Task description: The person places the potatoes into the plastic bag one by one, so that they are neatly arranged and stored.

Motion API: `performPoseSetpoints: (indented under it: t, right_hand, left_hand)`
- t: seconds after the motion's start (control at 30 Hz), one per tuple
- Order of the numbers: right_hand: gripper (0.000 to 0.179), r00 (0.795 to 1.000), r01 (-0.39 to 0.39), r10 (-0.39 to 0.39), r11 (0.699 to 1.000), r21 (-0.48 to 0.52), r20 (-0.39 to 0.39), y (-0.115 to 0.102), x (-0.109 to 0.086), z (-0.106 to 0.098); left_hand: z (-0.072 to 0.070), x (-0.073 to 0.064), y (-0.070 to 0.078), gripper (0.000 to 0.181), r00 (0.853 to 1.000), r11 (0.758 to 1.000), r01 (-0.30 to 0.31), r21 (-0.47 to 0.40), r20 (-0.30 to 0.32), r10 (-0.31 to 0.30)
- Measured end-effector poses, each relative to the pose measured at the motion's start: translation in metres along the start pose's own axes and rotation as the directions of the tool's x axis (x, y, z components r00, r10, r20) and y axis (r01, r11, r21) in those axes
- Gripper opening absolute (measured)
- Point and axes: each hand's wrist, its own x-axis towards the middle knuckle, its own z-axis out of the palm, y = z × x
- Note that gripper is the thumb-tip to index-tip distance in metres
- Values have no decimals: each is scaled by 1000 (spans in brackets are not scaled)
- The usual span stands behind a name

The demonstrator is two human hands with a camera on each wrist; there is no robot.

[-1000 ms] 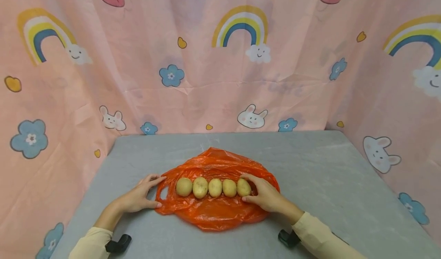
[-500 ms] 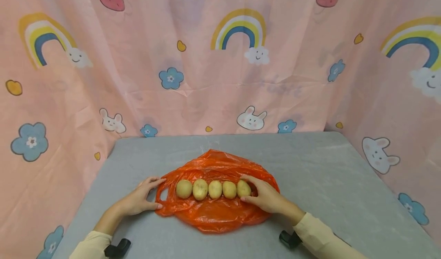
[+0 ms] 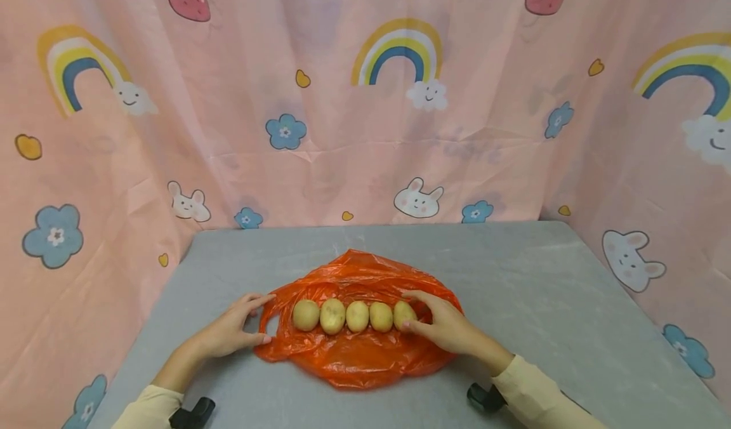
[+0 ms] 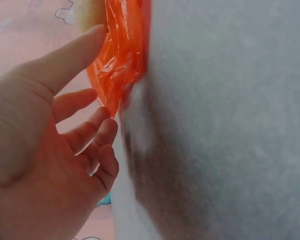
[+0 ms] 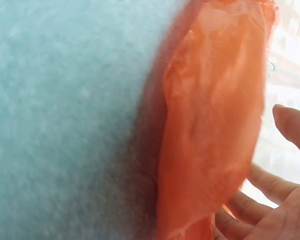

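Several potatoes (image 3: 357, 316) lie in a side-by-side row on a flattened, crumpled orange plastic bag (image 3: 360, 365). My right hand (image 3: 448, 327) reaches in from the right and holds the rightmost potato (image 3: 404, 311), thumb over its near side and fingertips at its far side. In the right wrist view the orange bag (image 5: 210, 130) hides that potato. My left hand (image 3: 225, 330) rests at the bag's left end, beside a handle hole. Its fingers are loosely bent, and thumb and fingertips touch the bag's edge. The left wrist view shows the same hand (image 4: 55, 135) by the orange plastic.
A grey table (image 3: 542, 302) bears the bag. Pink patterned curtains (image 3: 342, 181) hang behind it and at both sides. Black wrist devices (image 3: 485, 398) sit under both forearms, near the table's front.
My right thumb has moved up onto the near side of the rightmost potato, and the gap between thumb and fingers is smaller. The left hand and the bag stay almost still.
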Motion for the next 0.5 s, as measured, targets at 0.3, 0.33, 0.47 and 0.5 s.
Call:
performPoseSetpoints:
  t: [0.3, 0.33, 0.47, 0.5]
  right_hand:
    - [50, 999, 21, -20, 999, 35, -28, 0, -3, -8]
    - [49, 999, 25, -23, 999, 39, -28, 0, -3, -9]
    - [47, 999, 35, -33, 998, 45, -33, -2, -4, -11]
    - [47, 999, 37, -35, 998, 43, -34, -2, -5, -12]
  left_hand:
    - [0, -3, 1, 68, 1000, 1000, -5, 18, -23, 5]
    - [0, -3, 1, 68, 1000, 1000, -1, 16, -25, 1]
    - [2, -3, 1, 67, 999, 1000, 6, 5, -33, -6]
    - [2, -3, 2, 67, 999, 1000, 9, 0, -35, -9]
